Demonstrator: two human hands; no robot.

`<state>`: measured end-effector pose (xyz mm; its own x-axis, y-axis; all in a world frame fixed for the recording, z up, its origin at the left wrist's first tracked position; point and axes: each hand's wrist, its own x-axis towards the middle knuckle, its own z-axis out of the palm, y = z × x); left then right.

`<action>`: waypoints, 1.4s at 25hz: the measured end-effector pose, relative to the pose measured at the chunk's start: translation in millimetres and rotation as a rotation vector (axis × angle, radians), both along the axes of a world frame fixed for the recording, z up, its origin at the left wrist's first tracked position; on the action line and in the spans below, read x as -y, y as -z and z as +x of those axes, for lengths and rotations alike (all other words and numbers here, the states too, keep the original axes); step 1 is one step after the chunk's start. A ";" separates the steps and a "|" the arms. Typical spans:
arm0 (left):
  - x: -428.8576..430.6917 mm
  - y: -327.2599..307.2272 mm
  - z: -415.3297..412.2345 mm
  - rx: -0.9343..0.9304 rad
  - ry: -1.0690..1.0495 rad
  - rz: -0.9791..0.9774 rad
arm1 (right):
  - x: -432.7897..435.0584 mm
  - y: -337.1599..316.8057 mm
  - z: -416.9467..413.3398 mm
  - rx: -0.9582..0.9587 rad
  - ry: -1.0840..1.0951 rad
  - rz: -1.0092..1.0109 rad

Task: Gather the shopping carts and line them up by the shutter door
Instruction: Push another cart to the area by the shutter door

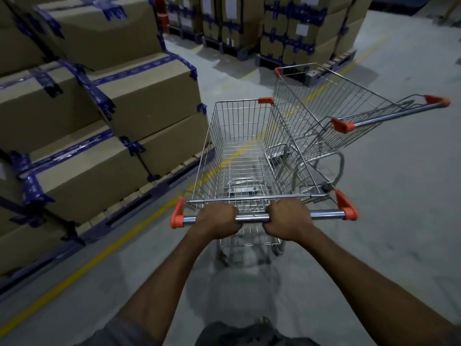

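Hands, left hand (216, 222) and right hand (287, 221), wrap tight around the cart (239, 151) handle bar (252, 217). Empty wire cart probably rolls light; another cart (334, 113) sits just beside.

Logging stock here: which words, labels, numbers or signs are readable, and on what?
None legible.
Blue tape on near boxes: faint print, too blurred.
White labels on far boxes: too small.
No text visible on near cart or far cart.
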<state>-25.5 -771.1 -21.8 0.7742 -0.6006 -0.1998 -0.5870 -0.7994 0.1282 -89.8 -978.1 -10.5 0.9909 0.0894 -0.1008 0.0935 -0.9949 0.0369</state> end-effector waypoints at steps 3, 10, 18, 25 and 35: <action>-14.9 -4.3 -17.7 -0.017 0.008 -0.005 | -15.7 -0.1 -19.1 -0.011 0.010 -0.004; -73.3 -14.9 -54.0 -0.037 0.024 0.033 | -80.5 -2.9 -65.3 -0.056 0.070 0.075; -132.7 -11.2 -119.8 0.015 0.027 0.082 | -136.7 -6.6 -130.7 -0.057 -0.001 0.020; -163.0 -15.2 -197.8 0.059 -0.126 0.047 | -153.0 -4.6 -176.3 -0.136 -0.124 0.112; -196.7 -23.4 -319.5 0.074 -0.278 0.039 | -166.8 2.1 -265.4 -0.059 -0.510 0.291</action>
<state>-345.0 -574.3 1.7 0.9213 -0.3567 -0.1551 -0.3518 -0.9342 0.0593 -355.2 -811.3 -12.6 0.8088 0.5855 -0.0547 0.5564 -0.7921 -0.2510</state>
